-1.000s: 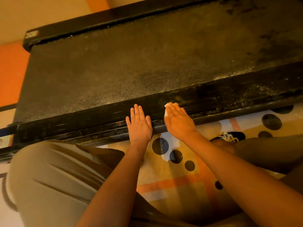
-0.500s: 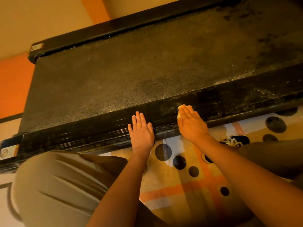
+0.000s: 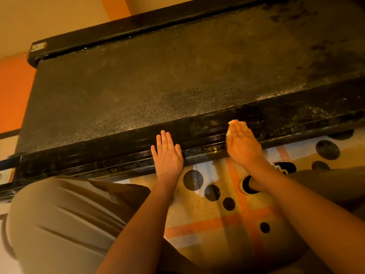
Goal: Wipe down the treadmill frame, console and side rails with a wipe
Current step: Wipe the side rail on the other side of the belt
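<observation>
Fingers [image 3: 240, 129] of the right hand [image 3: 244, 144] straight and close together, pressing a wipe [image 3: 229, 133] flat against the near rail [image 3: 197, 135]. Nothing curled round it, as far as visible; only pale edges peeping past the fingertips and the thumb side. Fingers [image 3: 163, 140] of the left hand [image 3: 167, 158] straight too, slightly spread, resting on the same rail as a brace and holding nothing.

Largest in view: the treadmill [image 3: 49, 54], with a dark gritty belt [image 3: 158, 80] across most of the frame. Then the far rail [image 3: 138, 26] along the top, and the near rail, glossy, with dust specks toward the right. Below, a mat [image 3: 199, 216] with black dots and orange stripes. At lower left, a knee [image 3: 59, 224] in pale trousers. Near the right wrist, a shoe [image 3: 284, 167]. Smallest: a ring [image 3: 165, 147] on the left hand.

Wipe probably thin, soft and light, perhaps damp. Apt to bunch or slip out from under a flat hand, so best pinned under the full spread of the fingers. For turning to a clean face, better pinched by a folded edge. Some risk of snagging on the rail's lower lip.

Compared with a second ago: right hand and wipe slid rightward along the rail, from just beside the left hand to well apart from it. Left hand unmoved on its spot.
</observation>
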The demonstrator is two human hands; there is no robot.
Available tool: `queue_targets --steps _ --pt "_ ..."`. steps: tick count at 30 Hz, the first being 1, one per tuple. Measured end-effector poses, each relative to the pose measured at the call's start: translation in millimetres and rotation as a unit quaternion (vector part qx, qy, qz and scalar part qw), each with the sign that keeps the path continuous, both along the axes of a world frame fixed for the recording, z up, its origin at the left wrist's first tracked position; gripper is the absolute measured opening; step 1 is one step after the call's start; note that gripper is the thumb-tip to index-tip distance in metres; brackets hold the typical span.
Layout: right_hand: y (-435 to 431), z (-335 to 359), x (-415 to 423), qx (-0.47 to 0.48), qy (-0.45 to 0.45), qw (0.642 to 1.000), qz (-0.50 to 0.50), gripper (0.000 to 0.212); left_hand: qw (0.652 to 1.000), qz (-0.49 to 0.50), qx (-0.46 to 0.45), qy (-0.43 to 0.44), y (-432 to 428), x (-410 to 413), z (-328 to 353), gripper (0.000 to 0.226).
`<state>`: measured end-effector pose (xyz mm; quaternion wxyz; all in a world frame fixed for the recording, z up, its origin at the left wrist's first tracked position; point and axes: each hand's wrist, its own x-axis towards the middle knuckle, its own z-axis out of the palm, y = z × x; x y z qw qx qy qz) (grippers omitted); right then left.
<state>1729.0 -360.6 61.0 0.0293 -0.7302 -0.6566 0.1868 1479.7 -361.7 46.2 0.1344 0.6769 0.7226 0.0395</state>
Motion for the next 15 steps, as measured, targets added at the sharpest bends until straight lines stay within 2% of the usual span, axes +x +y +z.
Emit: queue_targets --steps 4,7,10,15 --pt "7.5 3.1 55.8 0.000 -0.011 0.995 -0.095 0.057 1.000 -0.002 0.003 0.001 -0.5 -0.8 -1.7 0.059" --pt "4.4 2.5 55.7 -0.001 -0.018 0.994 -0.105 0.057 1.000 -0.001 0.012 0.001 -0.5 -0.3 -2.8 0.059" --pt "-6.9 1.2 22.2 0.002 -0.001 0.998 -0.065 0.063 1.000 0.001 0.017 -0.001 -0.3 0.2 -4.1 0.059" --pt "-18.6 4.2 -59.5 0.006 0.017 0.997 0.078 0.056 1.000 -0.002 0.019 -0.003 -1.6 -1.2 -4.9 0.059"
